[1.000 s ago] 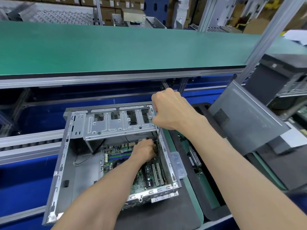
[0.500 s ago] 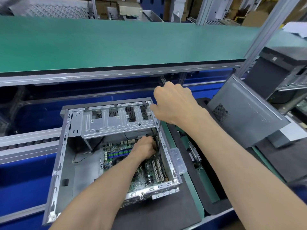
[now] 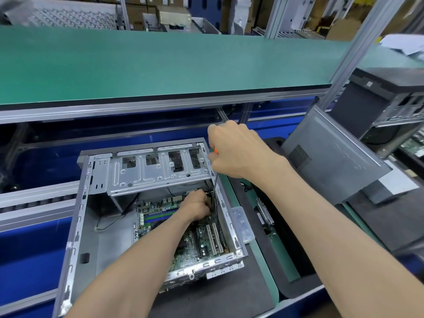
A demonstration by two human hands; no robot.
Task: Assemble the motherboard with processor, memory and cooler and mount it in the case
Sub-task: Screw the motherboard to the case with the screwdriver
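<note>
Two bare forearms reach away from the viewer into an open metal computer case lying on a dark mat on the work surface. Inside the case, toward its right half, lies the green motherboard, flat on the case floor.

The left hand is low inside the case at the board's far right corner, fingers curled downward around the lower end of a screwdriver. What the fingertips pinch there is hidden.

Farther and higher, the right hand is closed in a fist around the screwdriver's orange handle, just above the case's far right rim. The thin dark shaft runs nearly upright, from that fist straight down to the left hand's grip.

So the work point sits directly below the right hand, along the shaft. This looks like driving a mounting screw at that corner; the turning likely needs the shaft kept upright.

Beyond the case stands a long green shelf. A grey side panel leans at far right.
</note>
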